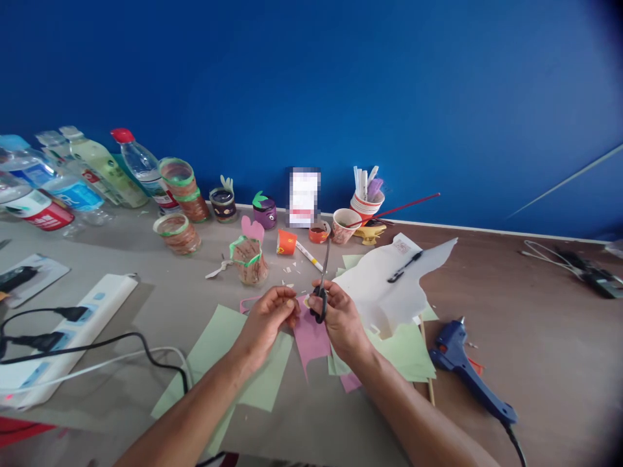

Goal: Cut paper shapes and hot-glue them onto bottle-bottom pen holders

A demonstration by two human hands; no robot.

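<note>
My right hand (341,318) grips black-handled scissors (322,279) whose blades point up and away from me. My left hand (270,318) is closed in a pinch on the upper edge of a pink paper piece (311,338), right beside the scissor handles. The two hands nearly touch above the table. Pale green paper sheets (228,353) lie under and around both hands.
A blue glue gun (460,363) lies at the right. White paper (389,282) with a black pen rests behind my hands. A white power strip (73,324) with cables lies left. Bottles (97,168), decorated cups (249,259) and paper cups (366,204) line the blue wall.
</note>
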